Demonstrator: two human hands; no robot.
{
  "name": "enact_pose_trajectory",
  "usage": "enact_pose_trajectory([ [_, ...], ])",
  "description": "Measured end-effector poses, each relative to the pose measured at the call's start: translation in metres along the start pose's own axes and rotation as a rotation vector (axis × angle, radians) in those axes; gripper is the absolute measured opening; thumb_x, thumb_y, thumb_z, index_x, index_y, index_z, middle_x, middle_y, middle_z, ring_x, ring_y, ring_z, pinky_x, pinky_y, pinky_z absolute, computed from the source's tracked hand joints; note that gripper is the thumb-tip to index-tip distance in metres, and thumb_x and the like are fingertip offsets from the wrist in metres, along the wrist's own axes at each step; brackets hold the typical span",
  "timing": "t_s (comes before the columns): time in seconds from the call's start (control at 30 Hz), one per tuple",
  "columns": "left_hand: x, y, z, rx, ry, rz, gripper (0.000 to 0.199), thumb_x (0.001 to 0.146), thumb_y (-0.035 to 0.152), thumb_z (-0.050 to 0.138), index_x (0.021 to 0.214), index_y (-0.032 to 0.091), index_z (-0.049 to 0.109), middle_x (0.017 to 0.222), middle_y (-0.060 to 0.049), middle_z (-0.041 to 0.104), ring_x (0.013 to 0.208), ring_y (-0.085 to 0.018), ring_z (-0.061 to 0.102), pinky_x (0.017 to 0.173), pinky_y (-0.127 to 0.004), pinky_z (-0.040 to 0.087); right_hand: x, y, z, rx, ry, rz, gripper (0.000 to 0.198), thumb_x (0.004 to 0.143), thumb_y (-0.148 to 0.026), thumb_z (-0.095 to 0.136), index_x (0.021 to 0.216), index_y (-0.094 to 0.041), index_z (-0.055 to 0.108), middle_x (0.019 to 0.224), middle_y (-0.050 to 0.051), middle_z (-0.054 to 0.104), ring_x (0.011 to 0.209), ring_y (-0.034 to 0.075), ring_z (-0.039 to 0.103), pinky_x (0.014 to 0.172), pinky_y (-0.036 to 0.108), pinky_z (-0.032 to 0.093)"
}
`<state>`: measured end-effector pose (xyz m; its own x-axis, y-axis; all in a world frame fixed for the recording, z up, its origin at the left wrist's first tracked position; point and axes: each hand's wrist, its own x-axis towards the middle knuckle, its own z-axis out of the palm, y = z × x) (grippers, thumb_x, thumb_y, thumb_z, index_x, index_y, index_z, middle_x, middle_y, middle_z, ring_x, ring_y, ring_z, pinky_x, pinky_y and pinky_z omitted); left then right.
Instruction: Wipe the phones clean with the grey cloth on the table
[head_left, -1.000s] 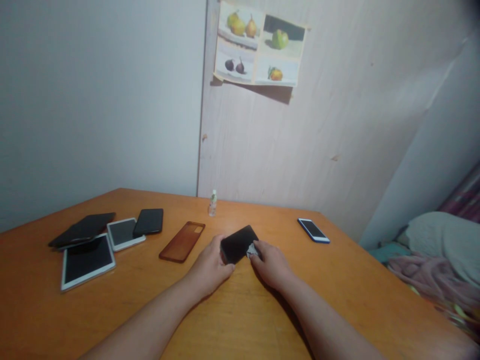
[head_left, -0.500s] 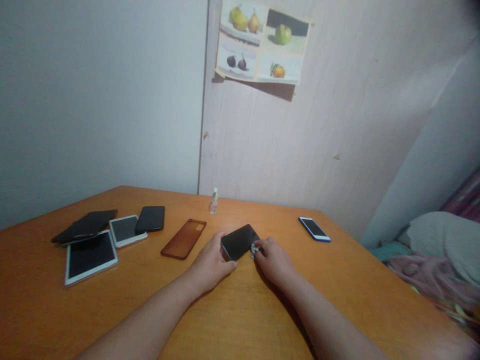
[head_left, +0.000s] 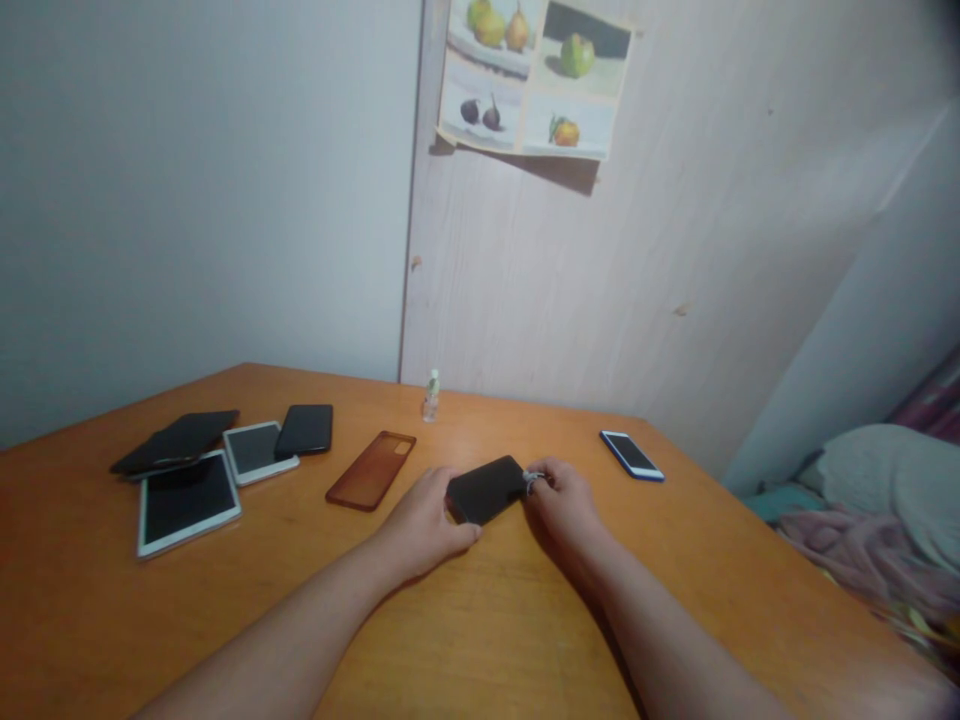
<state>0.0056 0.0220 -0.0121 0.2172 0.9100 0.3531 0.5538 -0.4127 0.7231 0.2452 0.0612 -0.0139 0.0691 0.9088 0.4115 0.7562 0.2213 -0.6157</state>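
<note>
A black smartphone [head_left: 486, 489] lies tilted in my left hand [head_left: 426, 520], dark screen up, the thumb along its near edge and the fingers behind its left end. My right hand [head_left: 562, 497] pinches a small crumpled grey-white piece [head_left: 532, 480], perhaps cloth or tissue, at the phone's right end. Most of that piece is hidden by the fingers. Left of the hands, a brown see-through phone case [head_left: 371, 470] rests on the wooden table [head_left: 480, 640].
At the left are a white tablet [head_left: 189, 503], a white-framed device [head_left: 259, 452], a black device [head_left: 305, 429] and a dark folded cover [head_left: 176, 442]. A small clear bottle [head_left: 430, 400] stands near the back edge. A blue-edged phone [head_left: 631, 455] lies at the right.
My right hand has moved slightly up and right along the phone's end with the crumpled piece. The phone has turned a little flatter. The whole view has shifted slightly.
</note>
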Motion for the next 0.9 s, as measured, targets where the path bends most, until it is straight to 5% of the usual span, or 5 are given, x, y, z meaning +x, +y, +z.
enact_pose_trajectory([
  [0.23, -0.003, 0.009, -0.005, 0.179, -0.085, -0.012, 0.056, 0.064, 0.036, 0.078, 0.116, 0.019, 0.064, 0.109, -0.008, 0.06, 0.105, -0.028, 0.059, 0.09, -0.036, 0.048, -0.005, -0.016, -0.01, -0.146, -0.224, -0.05, 0.023, 0.088, -0.026, 0.052, 0.084, -0.018, 0.073, 0.089, 0.008, 0.067, 0.089, 0.021, 0.061, 0.08, 0.03, 0.044],
  [0.63, -0.004, 0.014, -0.006, 0.319, -0.12, -0.047, 0.047, 0.066, 0.047, 0.073, 0.105, 0.021, 0.068, 0.103, -0.009, 0.058, 0.105, -0.032, 0.055, 0.088, -0.039, 0.047, -0.002, -0.003, -0.016, -0.289, -0.138, 0.095, 0.023, 0.084, -0.028, 0.06, 0.102, -0.016, 0.069, 0.099, 0.01, 0.068, 0.09, 0.022, 0.061, 0.075, 0.03, 0.042],
  [0.9, -0.005, 0.017, -0.006, 0.343, -0.118, -0.054, 0.049, 0.065, 0.047, 0.072, 0.106, 0.02, 0.066, 0.107, -0.011, 0.058, 0.107, -0.033, 0.055, 0.091, -0.042, 0.047, -0.021, -0.031, -0.013, -0.286, -0.264, -0.079, 0.017, 0.088, -0.021, 0.057, 0.091, -0.017, 0.073, 0.095, 0.008, 0.063, 0.088, 0.018, 0.059, 0.078, 0.027, 0.044],
])
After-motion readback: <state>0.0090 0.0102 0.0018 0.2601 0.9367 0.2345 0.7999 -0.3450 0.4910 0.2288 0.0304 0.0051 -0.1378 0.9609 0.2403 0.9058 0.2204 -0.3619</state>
